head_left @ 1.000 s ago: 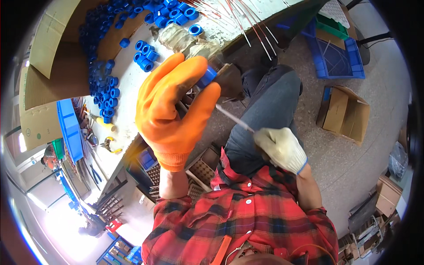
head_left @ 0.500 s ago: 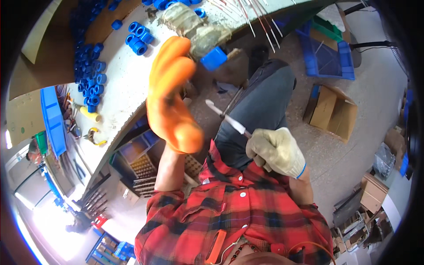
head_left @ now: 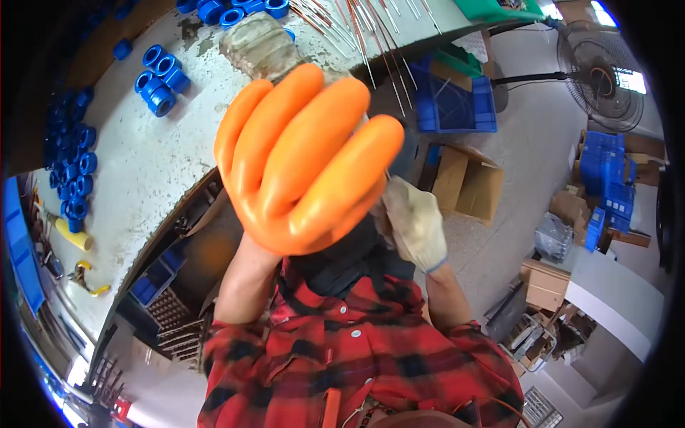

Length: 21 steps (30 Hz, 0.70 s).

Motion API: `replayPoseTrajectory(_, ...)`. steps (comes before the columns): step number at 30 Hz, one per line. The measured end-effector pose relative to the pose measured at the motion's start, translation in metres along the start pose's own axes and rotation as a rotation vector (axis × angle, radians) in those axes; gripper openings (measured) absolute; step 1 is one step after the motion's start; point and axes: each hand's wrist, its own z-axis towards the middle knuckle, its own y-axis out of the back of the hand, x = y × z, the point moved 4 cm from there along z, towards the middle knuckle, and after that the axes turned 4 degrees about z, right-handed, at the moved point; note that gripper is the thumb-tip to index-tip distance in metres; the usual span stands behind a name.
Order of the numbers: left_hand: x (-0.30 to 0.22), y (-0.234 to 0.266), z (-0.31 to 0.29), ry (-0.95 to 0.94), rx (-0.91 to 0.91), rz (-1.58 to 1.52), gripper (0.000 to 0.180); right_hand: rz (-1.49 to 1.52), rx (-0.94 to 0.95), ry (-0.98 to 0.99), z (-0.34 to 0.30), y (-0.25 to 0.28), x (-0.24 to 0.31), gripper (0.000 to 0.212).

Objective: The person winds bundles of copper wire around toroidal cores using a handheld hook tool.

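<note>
My left hand point(head_left: 303, 171), in a thick orange rubber glove, is raised in front of me with its long fingers stretched out and nothing visible in them. Behind it, over my lap, my right hand point(head_left: 415, 225) wears an off-white knitted glove and is closed on the handle of a slim knife-like tool. The orange glove hides most of that tool. Just past the orange fingertips, a grimy, wrapped block point(head_left: 262, 48) sits at the bench edge. Several blue hex nuts point(head_left: 177, 80) stand grouped on the bench to its left.
More blue nuts point(head_left: 71, 178) lie heaped on the worn white bench point(head_left: 128, 182). Thin rods point(head_left: 365, 50) jut over its far edge. On the floor are a blue crate point(head_left: 457, 123) and an open cardboard box point(head_left: 477, 185). A fan point(head_left: 601, 82) stands at far right.
My left hand has swung right and up, now covering the blue piece by the block and most of the tool. My right hand has shifted left and slightly up. The view has turned rightward.
</note>
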Motion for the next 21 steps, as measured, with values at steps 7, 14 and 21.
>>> replayPoseTrajectory(7,0.002,0.003,0.004,0.101,0.105,-0.167,0.041,0.045,-0.447,0.248,0.04,0.045,0.025,0.024)
replayPoseTrajectory(14,-0.027,0.052,-0.021,0.393,0.082,-0.295,0.051,-0.561,-0.536,0.603,0.051,0.023,0.12,0.045)
replayPoseTrajectory(21,-0.059,0.069,-0.007,0.479,0.329,-0.235,0.042,0.04,-0.338,0.345,0.055,0.054,0.09,0.027)
